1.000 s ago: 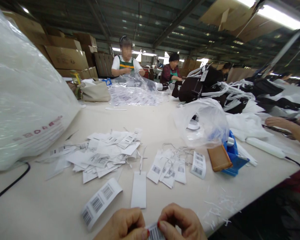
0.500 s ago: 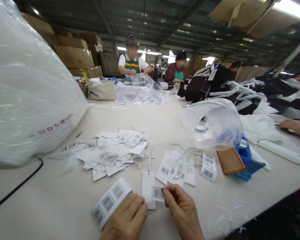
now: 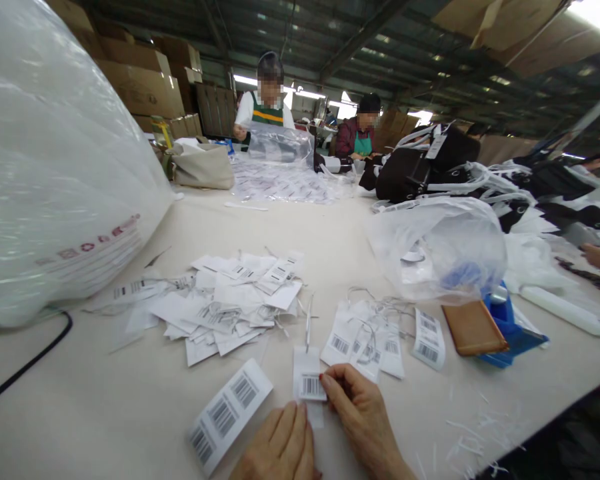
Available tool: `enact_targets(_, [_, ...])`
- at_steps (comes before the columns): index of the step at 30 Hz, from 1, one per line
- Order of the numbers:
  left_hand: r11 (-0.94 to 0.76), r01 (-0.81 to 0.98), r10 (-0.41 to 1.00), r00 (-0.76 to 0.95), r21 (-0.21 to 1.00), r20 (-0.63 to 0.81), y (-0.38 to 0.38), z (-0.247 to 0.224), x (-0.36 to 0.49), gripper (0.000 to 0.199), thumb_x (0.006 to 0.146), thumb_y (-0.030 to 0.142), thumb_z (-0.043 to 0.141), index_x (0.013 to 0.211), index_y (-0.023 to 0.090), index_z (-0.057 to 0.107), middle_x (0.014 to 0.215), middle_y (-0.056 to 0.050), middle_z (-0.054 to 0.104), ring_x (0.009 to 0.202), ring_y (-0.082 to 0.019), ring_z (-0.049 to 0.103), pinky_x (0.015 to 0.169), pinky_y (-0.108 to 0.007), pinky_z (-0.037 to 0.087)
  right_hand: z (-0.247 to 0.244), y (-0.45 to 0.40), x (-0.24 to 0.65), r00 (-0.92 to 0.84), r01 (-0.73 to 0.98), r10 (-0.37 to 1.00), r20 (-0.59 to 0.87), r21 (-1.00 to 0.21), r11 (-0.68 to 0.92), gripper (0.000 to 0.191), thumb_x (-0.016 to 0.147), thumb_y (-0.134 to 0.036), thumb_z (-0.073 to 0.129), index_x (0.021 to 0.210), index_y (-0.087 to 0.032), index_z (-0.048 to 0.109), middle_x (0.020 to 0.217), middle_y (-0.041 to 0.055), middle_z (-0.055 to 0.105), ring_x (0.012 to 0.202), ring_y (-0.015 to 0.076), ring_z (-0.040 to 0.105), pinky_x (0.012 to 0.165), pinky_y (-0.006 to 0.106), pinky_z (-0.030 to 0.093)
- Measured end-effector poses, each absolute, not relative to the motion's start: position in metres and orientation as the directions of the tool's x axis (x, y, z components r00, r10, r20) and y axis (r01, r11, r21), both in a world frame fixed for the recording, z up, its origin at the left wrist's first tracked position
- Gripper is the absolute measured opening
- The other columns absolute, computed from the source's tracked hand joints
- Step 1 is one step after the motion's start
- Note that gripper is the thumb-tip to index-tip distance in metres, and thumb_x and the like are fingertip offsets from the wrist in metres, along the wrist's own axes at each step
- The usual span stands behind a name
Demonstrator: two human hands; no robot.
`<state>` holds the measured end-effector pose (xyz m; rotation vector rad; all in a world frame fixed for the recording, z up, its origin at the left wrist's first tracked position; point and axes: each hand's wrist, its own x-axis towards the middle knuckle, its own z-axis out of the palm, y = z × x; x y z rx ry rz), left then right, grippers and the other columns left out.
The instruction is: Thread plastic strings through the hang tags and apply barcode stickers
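Observation:
Between thumb and forefinger, my right hand [image 3: 361,415] pinches the right edge of a white barcode sticker [image 3: 311,386]. The sticker lies over a white hang tag [image 3: 305,360] whose string points away from me. My left hand [image 3: 283,445] rests with its fingers stretched out flat at the tag's lower end. Left of that hand, a strip of barcode stickers [image 3: 230,413] lies tilted on the table. Beyond my hands is a loose pile of white tags [image 3: 235,300], and to its right a smaller group of strung barcode tags [image 3: 363,337].
A large plastic bag [image 3: 65,180] bulges at the left. At the right are another sticker strip [image 3: 429,339], a brown pad [image 3: 473,327], a blue tape dispenser [image 3: 515,333], a clear bag [image 3: 435,247] and dark bags [image 3: 405,175]. Co-workers [image 3: 267,100] stand across the table [image 3: 260,230].
My right hand has brought the sticker left, over the middle of the tag. My left hand has shifted right, away from the sticker strip. A co-worker has lifted a clear bag.

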<state>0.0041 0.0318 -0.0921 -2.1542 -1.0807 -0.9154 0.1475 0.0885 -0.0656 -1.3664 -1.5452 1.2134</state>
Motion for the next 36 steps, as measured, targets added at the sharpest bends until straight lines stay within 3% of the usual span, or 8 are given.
enact_targets(3, [-0.527,0.826,0.469,0.480,-0.201,0.742,0.029,-0.089,0.002,0.043,0.096,0.019,0.026,0.076,0.013,0.064,0.072,-0.004,0.074,0.071,-0.017,0.068,0.071,-0.030,0.046,-0.067,0.087,0.146,-0.157,0.283,0.986,-0.060,-0.959,-0.014,0.026,0.079,-0.039,0.056,0.066,-0.017,0.058,0.053,-0.0050,0.045,0.052,0.0109,0.041,0.050,0.022,0.034])
enact_targets(10, [-0.503,0.856,0.558,0.424,-0.116,0.714,0.023,-0.101,0.008,0.045,0.096,0.016,0.021,0.080,0.012,0.063,0.074,-0.003,0.070,0.074,-0.018,0.062,0.073,-0.034,0.042,-0.068,0.088,0.147,-0.197,0.334,0.979,-0.046,-0.942,0.023,0.026,0.079,-0.039,0.055,0.067,-0.017,0.059,0.055,-0.0035,0.050,0.055,0.0122,0.047,0.053,0.021,0.037])
enact_targets(27, [-0.514,0.849,0.508,0.417,-0.123,0.754,0.026,-0.097,0.007,0.042,0.096,0.017,0.026,0.078,0.012,0.063,0.073,-0.004,0.068,0.073,-0.017,0.061,0.071,-0.033,0.042,-0.080,0.088,0.151,-0.278,0.534,0.959,0.053,-0.821,0.201,0.026,0.086,-0.035,0.048,0.071,-0.018,0.059,0.059,-0.0011,0.059,0.055,0.0127,0.055,0.053,0.019,0.041])
enact_targets(36, [-0.517,0.847,0.500,0.415,-0.122,0.760,0.027,-0.096,0.006,0.042,0.097,0.018,0.025,0.077,0.012,0.063,0.071,-0.003,0.069,0.072,-0.016,0.061,0.070,-0.032,0.042,-0.077,0.087,0.150,-0.287,0.555,0.953,0.098,-0.794,0.249,0.024,0.086,-0.033,0.047,0.072,-0.018,0.060,0.060,-0.0005,0.062,0.056,0.0129,0.059,0.053,0.019,0.043])
